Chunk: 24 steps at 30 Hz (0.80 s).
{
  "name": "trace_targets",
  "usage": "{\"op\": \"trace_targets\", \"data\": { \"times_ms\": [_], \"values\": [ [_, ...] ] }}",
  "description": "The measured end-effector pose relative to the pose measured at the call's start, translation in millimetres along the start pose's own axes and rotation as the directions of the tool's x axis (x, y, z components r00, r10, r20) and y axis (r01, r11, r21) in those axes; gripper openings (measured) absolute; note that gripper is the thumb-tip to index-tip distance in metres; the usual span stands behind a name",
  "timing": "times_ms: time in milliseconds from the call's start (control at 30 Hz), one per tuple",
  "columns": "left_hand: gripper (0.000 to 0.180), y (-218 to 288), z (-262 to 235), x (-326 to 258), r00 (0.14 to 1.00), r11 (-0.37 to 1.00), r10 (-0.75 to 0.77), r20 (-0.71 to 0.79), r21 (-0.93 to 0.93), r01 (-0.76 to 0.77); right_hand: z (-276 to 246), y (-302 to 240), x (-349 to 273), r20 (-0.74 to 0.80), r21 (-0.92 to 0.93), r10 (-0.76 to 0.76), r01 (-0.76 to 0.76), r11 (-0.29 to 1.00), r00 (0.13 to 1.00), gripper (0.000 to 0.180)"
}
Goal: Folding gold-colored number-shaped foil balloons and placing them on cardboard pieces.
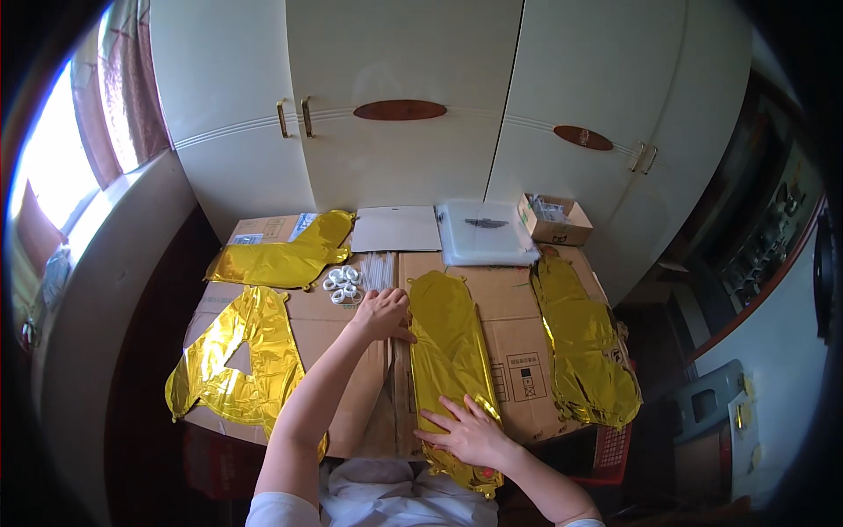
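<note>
Head view: this looks like flattening a long gold foil balloon (pixel 450 360) lying lengthwise down the middle of a flattened cardboard box (pixel 514 321) used as a work surface. To do it well I'd say keep one end pinned and press with flat palms, not fingertips, since foil creases easily. Best to stay clear of the seams too.

The left hand (pixel 383 314) reaches forward, arm nearly straight, loosely curled at the balloon's far left edge, touching it; I can't tell if it's actually pinching the foil. The right hand (pixel 470 432) lies open and flat, fingers spread, pressing on the near end, wrist bent inward. The hands are well apart, one at each end.

Around it: a letter-shaped gold balloon (pixel 237 356) on the left, another crumpled gold one (pixel 279 259) further back, a long one (pixel 584 347) on the right, some small white plastic rings (pixel 342 285) just beyond the left hand, and a white plastic lid (pixel 486 233) near the cupboard (pixel 404 53).
</note>
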<state>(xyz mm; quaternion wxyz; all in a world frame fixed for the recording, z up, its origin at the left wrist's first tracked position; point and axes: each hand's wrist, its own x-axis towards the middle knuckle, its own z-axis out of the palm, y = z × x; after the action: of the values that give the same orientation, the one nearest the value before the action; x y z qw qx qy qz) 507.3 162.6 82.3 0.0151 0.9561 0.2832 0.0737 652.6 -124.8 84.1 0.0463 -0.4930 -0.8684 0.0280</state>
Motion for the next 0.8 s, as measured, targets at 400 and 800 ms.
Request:
{"op": "trace_targets", "data": {
  "times_ms": [400,800],
  "values": [
    [0.082,-11.0,-12.7,15.8,0.985,0.982,-0.160,0.067,-0.088,0.166,-10.2,-3.1,2.1,0.135,0.020,0.037,-0.040,0.999,0.990,0.046],
    [0.061,3.0,-18.6,10.1,0.949,0.965,-0.250,-0.193,0.032,0.261,-6.4,-1.8,3.8,0.125,0.013,0.026,-0.027,1.000,0.992,0.044]
  ]
}}
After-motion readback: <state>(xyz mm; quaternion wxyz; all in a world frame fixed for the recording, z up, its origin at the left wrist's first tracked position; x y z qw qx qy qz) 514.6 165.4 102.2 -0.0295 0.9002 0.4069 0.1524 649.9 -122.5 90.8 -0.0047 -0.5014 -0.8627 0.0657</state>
